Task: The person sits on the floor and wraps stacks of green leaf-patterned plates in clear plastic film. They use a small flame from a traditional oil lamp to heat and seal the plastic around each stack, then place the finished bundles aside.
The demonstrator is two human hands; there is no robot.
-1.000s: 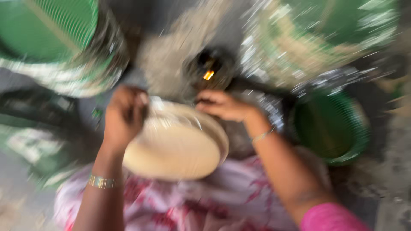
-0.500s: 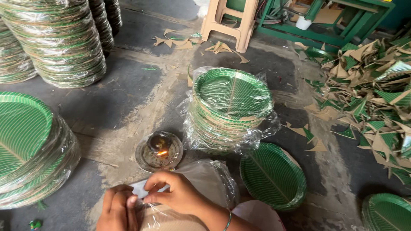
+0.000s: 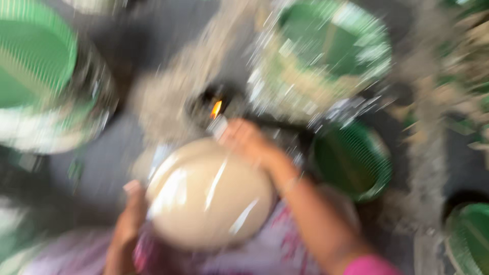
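Observation:
The view is heavily blurred. A round cream-coloured stack of plates wrapped in clear plastic [image 3: 209,196] rests on my lap, underside up. My left hand [image 3: 133,209] holds its left edge. My right hand [image 3: 247,142] grips the plastic at its far edge, close to a small flame [image 3: 216,108] burning in a dark dish on the floor.
Wrapped stacks of green leaf plates stand at the left [image 3: 35,76] and the upper right [image 3: 331,51]. A single green plate [image 3: 351,160] lies right of my arm, another [image 3: 471,234] at the lower right. The floor is grey and dusty.
The camera has dropped back down toward my lap, so the cream stack fills the middle again. My right hand has moved the plastic's edge near the flame.

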